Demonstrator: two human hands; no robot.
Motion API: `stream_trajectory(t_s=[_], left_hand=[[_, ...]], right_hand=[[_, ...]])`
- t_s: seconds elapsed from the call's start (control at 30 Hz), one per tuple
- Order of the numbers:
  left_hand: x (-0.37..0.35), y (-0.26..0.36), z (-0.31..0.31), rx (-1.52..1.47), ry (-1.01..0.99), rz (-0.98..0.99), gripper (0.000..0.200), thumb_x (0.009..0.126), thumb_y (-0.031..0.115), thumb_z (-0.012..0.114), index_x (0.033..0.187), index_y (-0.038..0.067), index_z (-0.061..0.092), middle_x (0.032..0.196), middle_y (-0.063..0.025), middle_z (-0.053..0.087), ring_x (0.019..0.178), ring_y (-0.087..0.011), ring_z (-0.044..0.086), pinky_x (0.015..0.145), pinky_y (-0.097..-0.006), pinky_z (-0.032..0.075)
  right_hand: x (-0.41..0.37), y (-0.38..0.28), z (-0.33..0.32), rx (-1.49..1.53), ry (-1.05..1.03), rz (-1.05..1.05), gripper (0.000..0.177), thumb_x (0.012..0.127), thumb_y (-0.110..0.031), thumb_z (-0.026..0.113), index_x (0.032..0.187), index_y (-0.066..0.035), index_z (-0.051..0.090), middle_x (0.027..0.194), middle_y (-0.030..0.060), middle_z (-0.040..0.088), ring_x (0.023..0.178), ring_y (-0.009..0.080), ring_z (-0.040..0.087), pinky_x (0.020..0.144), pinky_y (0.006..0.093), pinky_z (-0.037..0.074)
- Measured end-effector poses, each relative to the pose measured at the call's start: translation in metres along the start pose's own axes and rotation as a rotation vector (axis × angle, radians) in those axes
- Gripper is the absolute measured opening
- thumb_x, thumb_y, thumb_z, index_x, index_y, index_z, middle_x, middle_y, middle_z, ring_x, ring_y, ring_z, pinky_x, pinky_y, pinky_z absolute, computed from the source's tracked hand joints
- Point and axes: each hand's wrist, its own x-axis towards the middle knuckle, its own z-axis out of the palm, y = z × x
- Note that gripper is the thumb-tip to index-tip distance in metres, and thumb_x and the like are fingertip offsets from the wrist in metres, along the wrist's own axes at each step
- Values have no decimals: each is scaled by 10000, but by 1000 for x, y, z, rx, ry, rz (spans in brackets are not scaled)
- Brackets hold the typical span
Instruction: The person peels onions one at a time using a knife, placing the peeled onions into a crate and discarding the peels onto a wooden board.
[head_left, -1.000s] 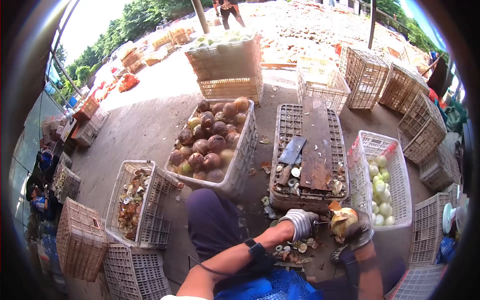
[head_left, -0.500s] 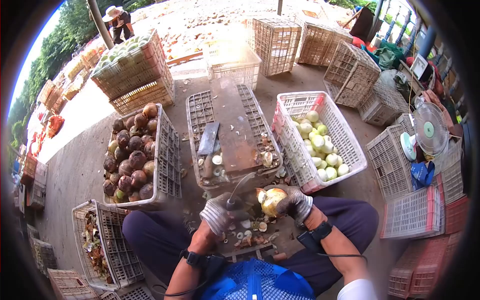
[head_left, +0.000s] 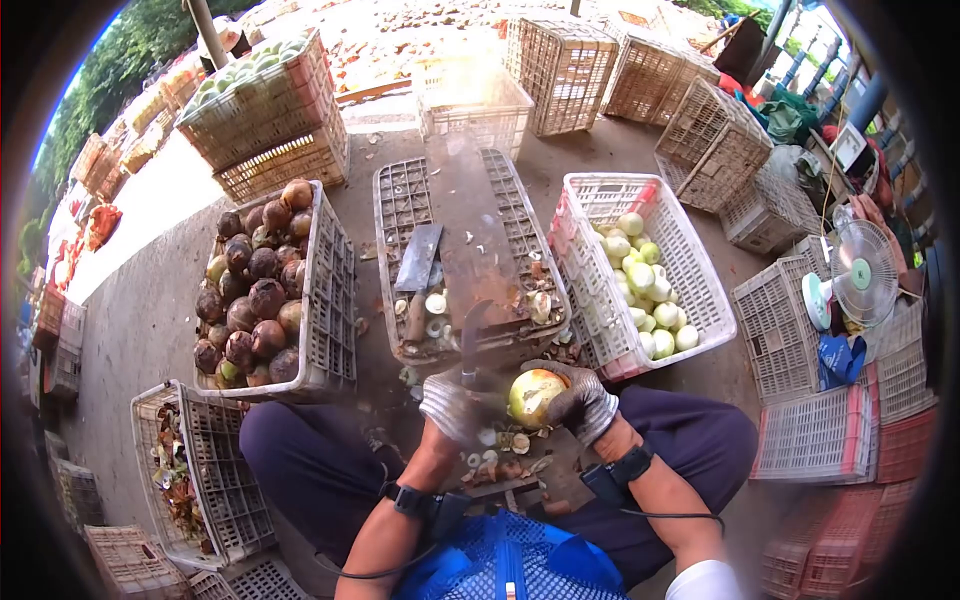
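My left hand (head_left: 450, 406), in a striped work glove with a dark palm, is closed around the handle of a curved knife (head_left: 472, 335). The blade points up and away from me. My gloved right hand (head_left: 588, 404) grips a round, partly peeled bulb-like fruit (head_left: 536, 398), yellow-green with reddish-brown patches. The knife is to the left of the fruit, apart from it. Beyond my hands, a narrow wooden board (head_left: 468, 245) rests over an upturned crate (head_left: 398, 185). A wide cleaver (head_left: 418, 258) lies on its left side among cut rounds and scraps.
A crate (head_left: 308, 345) of dark brown round fruits stands to the left, another (head_left: 690, 245) with pale green peeled ones to the right. A crate (head_left: 230, 490) of peelings sits by my left knee. Stacked crates (head_left: 810, 425) and a fan (head_left: 862, 265) are farther right.
The knife blade has swung from leaning right toward the fruit to pointing upright. The fruit has turned in my right hand and shows more bare surface. The view has shifted slightly.
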Motion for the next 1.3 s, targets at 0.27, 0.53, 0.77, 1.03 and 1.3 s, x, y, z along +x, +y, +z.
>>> stream_trajectory(t_s=[0.27,0.53,0.77,1.03,1.3], left_hand=[[27,-41,-64,759,190,-328,67,848,129,609,835,65,589,711,-52,593,640,-170,583,543,-308,478],[-1,3,-10,1537,129,156,232,687,189,752,865,59,679,823,-150,636,756,-335,635,665,-399,517],[-17,20,13,1648,-29,241,192,687,228,731,770,74,651,796,-139,610,732,-352,608,589,-452,480],[-12,5,3,1731,-60,308,142,674,185,669,759,81,622,741,-141,584,702,-357,592,576,-466,471],[-6,5,5,1776,-110,438,91,666,158,614,733,96,611,735,-128,567,719,-325,589,559,-458,468]], right_hand=[[4,15,-16,180,43,-57,649,682,-99,729,1274,19,493,1105,115,623,964,220,622,861,337,532],[-9,-13,-9,653,-40,25,677,676,-101,744,1280,26,469,1122,149,610,1004,290,621,865,417,541],[-11,-22,-8,496,39,7,702,622,-134,795,1243,20,505,1089,117,623,977,248,622,867,370,536],[-10,-14,-11,404,45,74,695,573,-122,782,1194,67,533,1049,143,639,926,252,638,842,373,543],[-12,8,-30,588,-74,158,652,588,-89,726,1173,115,521,1032,198,642,889,317,657,807,423,557]])
